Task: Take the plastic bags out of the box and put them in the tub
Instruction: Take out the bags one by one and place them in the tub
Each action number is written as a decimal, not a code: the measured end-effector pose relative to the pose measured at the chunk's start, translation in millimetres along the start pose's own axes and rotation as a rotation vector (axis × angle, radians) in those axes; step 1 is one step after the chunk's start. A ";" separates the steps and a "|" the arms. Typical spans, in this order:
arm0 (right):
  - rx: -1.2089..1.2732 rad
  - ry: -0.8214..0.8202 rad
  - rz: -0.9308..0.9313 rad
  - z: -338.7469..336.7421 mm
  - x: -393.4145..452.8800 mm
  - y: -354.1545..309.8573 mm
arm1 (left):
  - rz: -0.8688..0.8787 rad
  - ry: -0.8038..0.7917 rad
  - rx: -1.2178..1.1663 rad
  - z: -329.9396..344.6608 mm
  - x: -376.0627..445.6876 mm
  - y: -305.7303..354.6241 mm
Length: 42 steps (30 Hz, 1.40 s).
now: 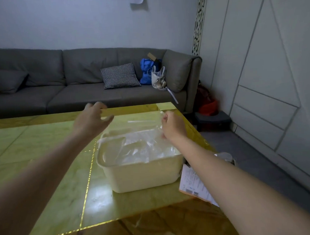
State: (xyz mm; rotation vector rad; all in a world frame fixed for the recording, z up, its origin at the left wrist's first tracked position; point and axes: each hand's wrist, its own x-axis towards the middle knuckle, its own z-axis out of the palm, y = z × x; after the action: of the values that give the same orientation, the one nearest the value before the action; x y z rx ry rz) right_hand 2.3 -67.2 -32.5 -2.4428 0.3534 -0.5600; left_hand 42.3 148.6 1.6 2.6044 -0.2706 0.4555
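Right hand (173, 125) pinching clear plastic bag (142, 134) above cream tub (143, 176), left hand (91, 119) spread, empty

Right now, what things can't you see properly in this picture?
- Head view: the box is mostly hidden behind the right forearm and the tub; its inside cannot be seen.
- The plastic bags are see-through and crumpled, so they cannot be counted.
- The right hand faces away; its fingertips are hidden, though it pinches a bag's edge.
- The left hand is blurred.
- Print on the box label is too small to read.
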 end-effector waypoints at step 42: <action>-0.562 -0.654 -0.031 -113.5 -31.1 34.3 | 0.626 -0.520 -0.020 64.4 -68.7 147.5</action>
State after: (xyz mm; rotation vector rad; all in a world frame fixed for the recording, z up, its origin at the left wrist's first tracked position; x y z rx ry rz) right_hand -82.1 -138.9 19.8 -2.9844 0.2101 0.3986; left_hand -43.4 -3.1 -14.4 2.5331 -1.2688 -0.0457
